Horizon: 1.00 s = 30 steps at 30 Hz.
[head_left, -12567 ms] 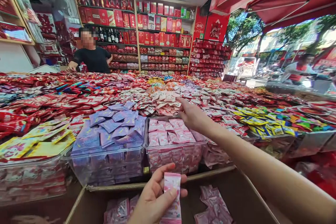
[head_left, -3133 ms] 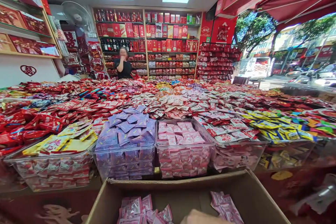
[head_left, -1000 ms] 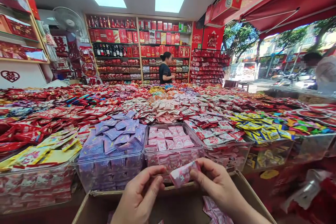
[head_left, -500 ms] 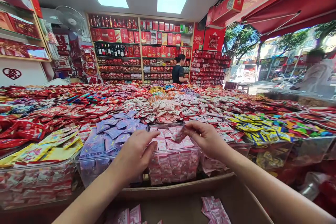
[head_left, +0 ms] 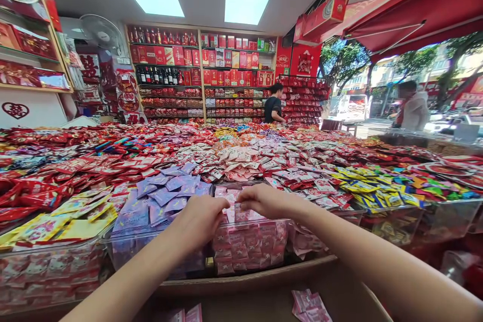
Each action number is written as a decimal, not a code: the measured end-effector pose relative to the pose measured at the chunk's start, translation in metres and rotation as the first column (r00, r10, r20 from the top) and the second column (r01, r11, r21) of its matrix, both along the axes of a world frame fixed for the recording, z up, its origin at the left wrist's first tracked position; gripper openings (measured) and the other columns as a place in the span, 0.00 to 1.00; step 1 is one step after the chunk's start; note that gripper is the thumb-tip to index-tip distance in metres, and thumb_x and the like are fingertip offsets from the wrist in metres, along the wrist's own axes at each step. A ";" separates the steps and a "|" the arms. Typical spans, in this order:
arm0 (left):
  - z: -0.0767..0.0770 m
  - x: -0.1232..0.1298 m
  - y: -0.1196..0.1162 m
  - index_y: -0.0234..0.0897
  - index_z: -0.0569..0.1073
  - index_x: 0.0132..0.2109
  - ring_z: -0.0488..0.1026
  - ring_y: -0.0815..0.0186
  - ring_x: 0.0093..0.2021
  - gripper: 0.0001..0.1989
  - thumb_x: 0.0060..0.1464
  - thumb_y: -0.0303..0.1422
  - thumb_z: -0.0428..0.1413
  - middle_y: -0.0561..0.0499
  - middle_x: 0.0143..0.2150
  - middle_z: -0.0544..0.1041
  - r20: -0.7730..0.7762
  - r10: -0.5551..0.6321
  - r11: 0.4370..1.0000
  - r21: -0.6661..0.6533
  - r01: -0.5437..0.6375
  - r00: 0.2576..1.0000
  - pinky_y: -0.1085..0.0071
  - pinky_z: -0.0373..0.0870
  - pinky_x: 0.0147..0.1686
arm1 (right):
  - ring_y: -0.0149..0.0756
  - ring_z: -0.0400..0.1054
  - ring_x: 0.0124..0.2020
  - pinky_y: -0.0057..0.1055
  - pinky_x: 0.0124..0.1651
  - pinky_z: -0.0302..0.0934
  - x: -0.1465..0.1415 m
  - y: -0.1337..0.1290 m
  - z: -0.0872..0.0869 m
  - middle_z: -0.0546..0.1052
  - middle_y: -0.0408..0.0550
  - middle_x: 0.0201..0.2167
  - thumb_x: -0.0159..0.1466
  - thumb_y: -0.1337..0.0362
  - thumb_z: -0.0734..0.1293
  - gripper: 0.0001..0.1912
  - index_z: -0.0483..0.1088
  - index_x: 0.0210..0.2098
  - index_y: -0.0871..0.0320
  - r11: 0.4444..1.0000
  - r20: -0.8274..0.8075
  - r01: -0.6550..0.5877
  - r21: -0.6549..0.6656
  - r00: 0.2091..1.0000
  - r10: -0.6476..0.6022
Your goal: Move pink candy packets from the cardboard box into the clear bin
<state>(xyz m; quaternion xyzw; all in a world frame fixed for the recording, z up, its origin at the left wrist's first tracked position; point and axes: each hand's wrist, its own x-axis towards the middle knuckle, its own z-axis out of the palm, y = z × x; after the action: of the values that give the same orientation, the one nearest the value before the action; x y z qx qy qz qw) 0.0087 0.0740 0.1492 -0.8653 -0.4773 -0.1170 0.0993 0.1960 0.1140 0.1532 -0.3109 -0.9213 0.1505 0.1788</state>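
A clear plastic bin (head_left: 249,249) of small pink candy packets stands in front of me. My right hand (head_left: 269,202) reaches over it from the right, thumb and fingers pinched on a pink candy packet (head_left: 241,213) above the top layer. At the bin's left edge is my left hand (head_left: 199,219), its index finger stretched out and its thumb apart below. I see nothing held in it, though its other fingers are hidden. Below my arms, an open cardboard box (head_left: 245,287) holds several loose pink packets (head_left: 311,306).
Purple packets (head_left: 166,196) fill the bin on the left, with yellow packets (head_left: 81,216) farther left. Yellow-blue packets (head_left: 377,191) lie to the right. Heaps of red packets (head_left: 124,161) spread behind. A person in dark clothes (head_left: 272,108) stands near the back shelves (head_left: 204,75).
My right hand has moved left across the bin with the packet, closer to my left hand. My left hand has shifted slightly. The person at the back has moved right.
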 end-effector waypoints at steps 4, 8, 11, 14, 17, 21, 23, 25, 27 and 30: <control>0.000 0.002 0.001 0.39 0.71 0.41 0.72 0.60 0.35 0.14 0.49 0.25 0.47 0.47 0.34 0.77 0.007 0.012 0.999 -0.029 -0.012 1.000 0.68 0.63 0.33 | 0.28 0.58 0.26 0.24 0.29 0.51 -0.003 0.010 0.004 0.68 0.42 0.24 0.56 0.69 0.59 0.07 0.68 0.30 0.62 0.998 0.019 -0.013 -0.069 1.000 0.015; 0.001 0.004 0.003 0.42 0.71 0.41 0.72 0.61 0.37 0.14 0.48 0.26 0.47 0.49 0.35 0.77 0.024 0.011 0.997 -0.071 -0.009 1.000 0.69 0.63 0.35 | 0.26 0.54 0.22 0.24 0.25 0.48 -0.004 0.023 0.002 0.63 0.39 0.19 0.55 0.69 0.60 0.05 0.66 0.25 0.62 0.982 0.054 -0.038 -0.184 0.997 0.049; 0.003 0.006 0.003 0.40 0.70 0.41 0.71 0.58 0.35 0.13 0.47 0.27 0.48 0.48 0.33 0.77 0.059 0.006 0.995 -0.102 0.000 0.998 0.68 0.62 0.34 | 0.25 0.53 0.21 0.24 0.24 0.48 -0.004 0.030 -0.002 0.62 0.38 0.17 0.54 0.69 0.61 0.05 0.65 0.23 0.62 0.962 0.033 -0.045 -0.270 0.998 0.056; 0.004 0.009 0.002 0.37 0.66 0.46 0.70 0.58 0.34 0.16 0.47 0.29 0.49 0.46 0.33 0.76 0.136 0.003 0.992 -0.124 0.014 0.991 0.67 0.62 0.33 | 0.25 0.55 0.21 0.23 0.24 0.50 -0.003 0.029 -0.001 0.63 0.39 0.19 0.56 0.68 0.60 0.05 0.64 0.24 0.61 0.937 -0.041 -0.035 -0.347 0.999 0.022; 0.005 0.015 0.003 0.37 0.58 0.52 0.70 0.60 0.33 0.23 0.48 0.33 0.51 0.47 0.33 0.75 0.245 -0.002 0.985 -0.166 0.044 0.969 0.68 0.61 0.31 | 0.25 0.57 0.21 0.23 0.23 0.53 -0.002 0.023 0.005 0.62 0.39 0.19 0.57 0.68 0.59 0.05 0.62 0.24 0.61 0.898 -0.136 -0.043 -0.438 0.991 -0.019; 0.010 0.023 0.010 0.40 0.55 0.54 0.65 0.67 0.22 0.26 0.48 0.35 0.51 0.57 0.22 0.70 0.406 -0.014 0.964 -0.239 0.121 0.914 0.74 0.57 0.22 | 0.24 0.60 0.21 0.22 0.24 0.56 0.000 0.015 0.013 0.63 0.39 0.20 0.59 0.68 0.58 0.07 0.61 0.25 0.61 0.851 -0.316 -0.070 -0.521 0.941 -0.117; 0.014 0.025 0.012 0.40 0.53 0.55 0.62 0.70 0.19 0.25 0.50 0.35 0.51 0.59 0.20 0.67 0.494 -0.029 0.947 -0.264 0.182 0.869 0.76 0.54 0.19 | 0.23 0.60 0.20 0.21 0.23 0.56 0.003 0.012 0.016 0.64 0.39 0.20 0.59 0.68 0.58 0.07 0.61 0.25 0.61 0.822 -0.404 -0.081 -0.563 0.895 -0.188; 0.019 0.026 0.013 0.41 0.53 0.54 0.59 0.72 0.19 0.25 0.50 0.36 0.51 0.61 0.20 0.65 0.571 -0.059 0.923 -0.282 0.263 0.819 0.78 0.53 0.18 | 0.21 0.60 0.18 0.20 0.22 0.55 0.006 0.010 0.018 0.65 0.38 0.19 0.60 0.68 0.57 0.08 0.60 0.25 0.61 0.781 -0.472 -0.108 -0.615 0.844 -0.255; 0.023 0.028 0.011 0.41 0.57 0.51 0.58 0.73 0.19 0.21 0.50 0.36 0.52 0.61 0.19 0.63 0.621 -0.095 0.900 -0.280 0.333 0.778 0.78 0.53 0.18 | 0.20 0.60 0.17 0.20 0.22 0.57 0.008 0.008 0.019 0.65 0.38 0.18 0.60 0.69 0.56 0.08 0.59 0.24 0.61 0.728 -0.520 -0.154 -0.668 0.797 -0.309; 0.027 0.029 0.009 0.38 0.60 0.48 0.60 0.73 0.20 0.18 0.50 0.34 0.52 0.60 0.20 0.65 0.654 -0.132 0.890 -0.252 0.380 0.744 0.78 0.55 0.19 | 0.22 0.63 0.17 0.22 0.24 0.61 0.011 0.004 0.017 0.66 0.39 0.17 0.60 0.69 0.56 0.07 0.60 0.25 0.60 0.655 -0.565 -0.230 -0.720 0.742 -0.360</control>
<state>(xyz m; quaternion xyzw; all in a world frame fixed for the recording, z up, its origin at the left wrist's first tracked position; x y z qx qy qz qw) 0.0382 0.0827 0.1757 -0.8385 -0.3703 -0.3158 -0.2453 0.2075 0.1185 0.1700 -0.3160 -0.6328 0.6109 0.3556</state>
